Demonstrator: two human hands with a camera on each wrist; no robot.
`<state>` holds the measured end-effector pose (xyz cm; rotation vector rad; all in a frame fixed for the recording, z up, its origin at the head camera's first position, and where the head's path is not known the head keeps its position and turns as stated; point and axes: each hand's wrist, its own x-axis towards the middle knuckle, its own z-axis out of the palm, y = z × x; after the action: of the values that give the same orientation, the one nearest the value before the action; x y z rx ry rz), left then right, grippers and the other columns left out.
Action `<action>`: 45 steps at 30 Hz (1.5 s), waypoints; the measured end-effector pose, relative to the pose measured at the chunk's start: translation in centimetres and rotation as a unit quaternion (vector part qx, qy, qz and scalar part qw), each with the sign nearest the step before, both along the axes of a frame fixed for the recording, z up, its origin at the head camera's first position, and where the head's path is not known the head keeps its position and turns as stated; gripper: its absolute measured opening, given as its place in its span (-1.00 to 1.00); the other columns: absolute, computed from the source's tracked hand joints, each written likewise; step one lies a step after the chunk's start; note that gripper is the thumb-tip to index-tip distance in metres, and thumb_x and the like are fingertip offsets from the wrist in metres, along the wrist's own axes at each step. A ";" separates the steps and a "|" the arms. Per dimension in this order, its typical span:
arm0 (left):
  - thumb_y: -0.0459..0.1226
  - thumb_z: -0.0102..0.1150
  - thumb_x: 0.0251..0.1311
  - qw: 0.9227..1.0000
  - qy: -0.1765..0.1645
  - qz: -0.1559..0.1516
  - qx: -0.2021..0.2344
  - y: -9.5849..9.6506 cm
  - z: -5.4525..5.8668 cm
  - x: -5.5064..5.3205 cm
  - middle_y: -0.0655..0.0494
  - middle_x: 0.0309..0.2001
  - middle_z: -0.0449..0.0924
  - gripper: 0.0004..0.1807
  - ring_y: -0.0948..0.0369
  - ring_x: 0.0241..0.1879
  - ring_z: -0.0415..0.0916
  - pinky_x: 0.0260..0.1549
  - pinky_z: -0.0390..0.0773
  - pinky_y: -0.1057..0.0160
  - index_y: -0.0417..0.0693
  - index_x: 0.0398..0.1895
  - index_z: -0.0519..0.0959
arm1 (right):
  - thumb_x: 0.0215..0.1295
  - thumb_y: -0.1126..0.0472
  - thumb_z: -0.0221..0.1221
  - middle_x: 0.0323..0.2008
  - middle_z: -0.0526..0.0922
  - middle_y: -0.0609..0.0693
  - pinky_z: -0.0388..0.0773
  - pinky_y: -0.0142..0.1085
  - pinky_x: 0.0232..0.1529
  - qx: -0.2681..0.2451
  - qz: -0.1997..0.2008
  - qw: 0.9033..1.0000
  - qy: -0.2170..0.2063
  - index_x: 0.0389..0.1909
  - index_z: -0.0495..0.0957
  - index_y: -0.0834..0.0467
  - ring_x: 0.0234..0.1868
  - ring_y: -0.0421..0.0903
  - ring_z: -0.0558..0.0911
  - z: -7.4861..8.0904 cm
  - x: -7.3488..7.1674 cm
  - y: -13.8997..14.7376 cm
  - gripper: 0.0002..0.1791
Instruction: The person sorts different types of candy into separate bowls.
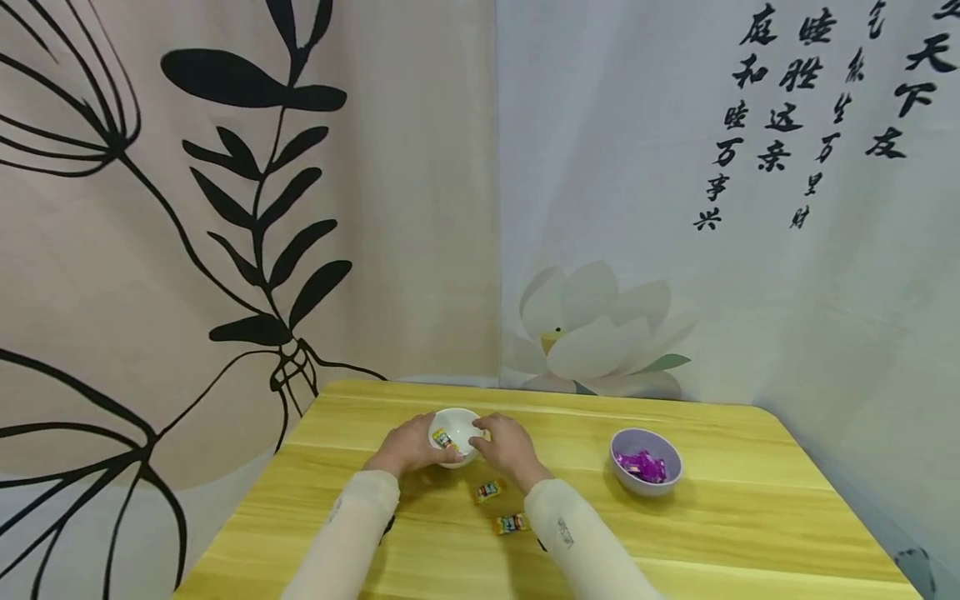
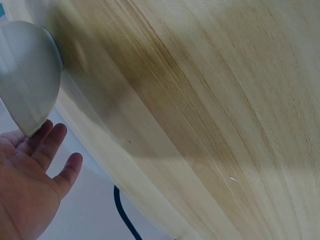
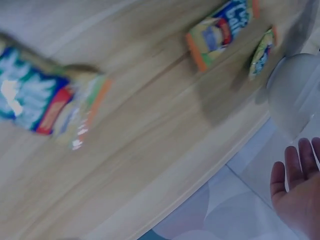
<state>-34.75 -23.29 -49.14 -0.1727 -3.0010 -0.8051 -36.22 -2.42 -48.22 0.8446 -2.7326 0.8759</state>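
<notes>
A white bowl (image 1: 453, 429) stands toward the back of the table, a small yellow-wrapped candy (image 1: 442, 438) inside it. My left hand (image 1: 410, 444) holds the bowl's left side, its thumb across the front; fingertips meet the rim in the left wrist view. At the right rim is my right hand (image 1: 510, 450), thumb and fingers apart. The right wrist view shows that hand (image 3: 300, 187) with extended fingers close to the bowl. Two more yellow candies lie on the table, one nearer the bowl (image 1: 488, 491), another (image 1: 512, 523) by the right sleeve. A small candy (image 3: 262, 54) appears near the bowl's base.
A lilac bowl (image 1: 626, 482) with purple-wrapped candies (image 1: 642, 467) stands to the right. The wood-grain table (image 1: 750, 517) ends at a back edge just beyond the white bowl. Printed curtains (image 1: 420, 250) hang behind it.
</notes>
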 end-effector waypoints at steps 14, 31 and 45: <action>0.22 0.52 -0.15 1.000 -0.011 0.021 0.008 -0.3 0.8 0.3 -0.10 0.13 0.55 0.07 -0.02 0.02 0.52 0.02 0.48 -0.14 -0.21 0.37 0.38 | 0.35 0.11 0.27 -0.04 0.67 0.10 0.59 -0.03 -0.06 0.006 0.007 1.000 0.009 0.08 0.64 0.22 -0.04 0.07 0.64 0.4 0.0 2.9 -0.63; 0.24 0.51 -0.17 1.000 -0.012 0.013 -0.001 -0.5 0.5 0.0 -0.13 0.16 0.52 0.10 -0.06 0.08 0.49 0.07 0.45 -0.17 -0.20 0.38 0.37 | 0.36 0.05 0.26 -0.12 0.66 0.06 0.58 -0.04 -0.14 -0.008 0.008 1.000 -0.011 0.04 0.65 0.25 -0.13 0.04 0.63 -1.7 3.0 9.0 -0.61; 0.26 0.50 -0.17 1.000 -0.012 0.007 -0.006 0.1 0.4 -0.1 -0.17 0.20 0.49 0.13 -0.08 0.13 0.46 0.10 0.42 -0.18 -0.24 0.38 0.35 | 0.16 -0.09 0.38 -0.25 0.64 -0.13 0.54 -0.17 -0.18 0.010 -0.045 0.999 -0.011 -0.08 0.70 0.18 -0.23 -0.15 0.57 -4.6 8.9 15.5 -0.54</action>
<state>-34.84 -23.22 -48.75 -0.1420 -3.0268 -0.7928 -27.33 13.03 -52.86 0.7128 -2.7785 0.8465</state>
